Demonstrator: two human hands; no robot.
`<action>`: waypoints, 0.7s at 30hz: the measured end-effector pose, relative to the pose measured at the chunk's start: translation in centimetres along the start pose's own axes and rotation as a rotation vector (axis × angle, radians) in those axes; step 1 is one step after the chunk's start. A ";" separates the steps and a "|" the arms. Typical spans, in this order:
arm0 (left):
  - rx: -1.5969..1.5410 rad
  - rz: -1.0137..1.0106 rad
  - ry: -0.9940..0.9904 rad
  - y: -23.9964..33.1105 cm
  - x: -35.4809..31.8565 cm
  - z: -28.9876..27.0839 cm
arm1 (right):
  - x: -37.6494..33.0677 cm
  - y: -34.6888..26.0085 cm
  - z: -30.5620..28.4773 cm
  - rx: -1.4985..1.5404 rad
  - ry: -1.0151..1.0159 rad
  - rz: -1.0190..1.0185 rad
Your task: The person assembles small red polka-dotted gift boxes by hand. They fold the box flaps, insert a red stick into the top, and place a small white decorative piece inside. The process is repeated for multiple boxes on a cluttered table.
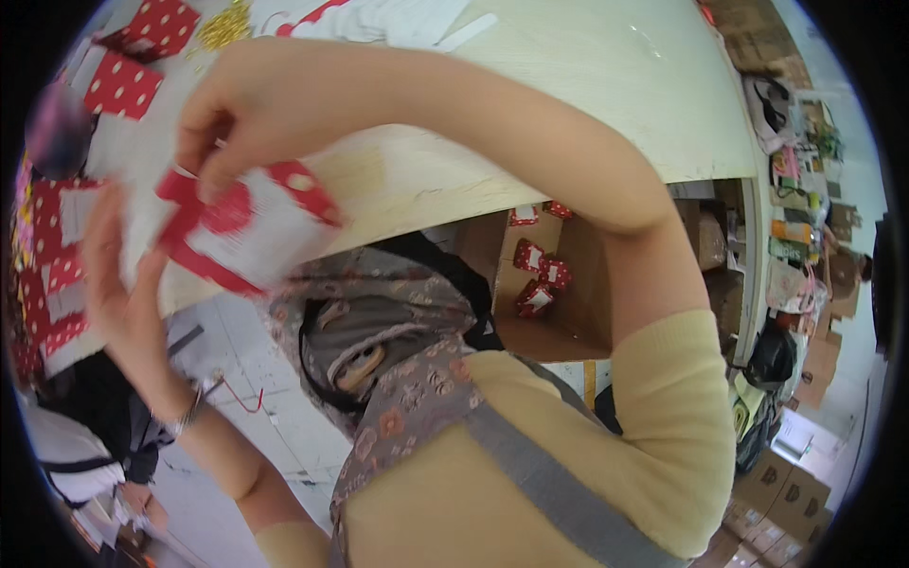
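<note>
A flat red-and-white packet (pixel 275 237) with a round red mark and white dots on one corner is held above the table's front edge. My right hand (pixel 251 118) pinches its upper left edge, where a small white strip shows between the fingers. Beside the packet's left edge is my left hand (pixel 123 284), blurred, its fingers stretched up and the thumb apart from them. Whether that thumb touches the packet I cannot tell.
Red dotted boxes (pixel 123 85) and gold shreds (pixel 225 25) lie on the pale table (pixel 606 85). An open carton (pixel 578 322) under the tabletop holds several small red dotted packs (pixel 542 270). Bags (pixel 99 407) rest at the lower left; stacked cartons (pixel 786 492) stand at the right.
</note>
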State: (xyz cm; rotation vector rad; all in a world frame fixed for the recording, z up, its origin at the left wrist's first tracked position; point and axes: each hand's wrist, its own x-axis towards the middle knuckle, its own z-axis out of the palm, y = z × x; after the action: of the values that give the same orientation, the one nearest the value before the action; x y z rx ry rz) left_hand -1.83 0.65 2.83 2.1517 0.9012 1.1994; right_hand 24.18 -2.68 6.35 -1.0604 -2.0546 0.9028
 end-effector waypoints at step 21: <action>-0.056 -0.383 0.374 3.1 -4.7 2.8 | 0.5 2.0 8.0 -0.021 0.134 -0.108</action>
State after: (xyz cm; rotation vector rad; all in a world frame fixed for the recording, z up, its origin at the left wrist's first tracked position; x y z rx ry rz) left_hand -0.29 -5.20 1.17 1.6341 1.3470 1.4219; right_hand 18.48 -3.61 0.41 -0.9833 -1.9931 0.7372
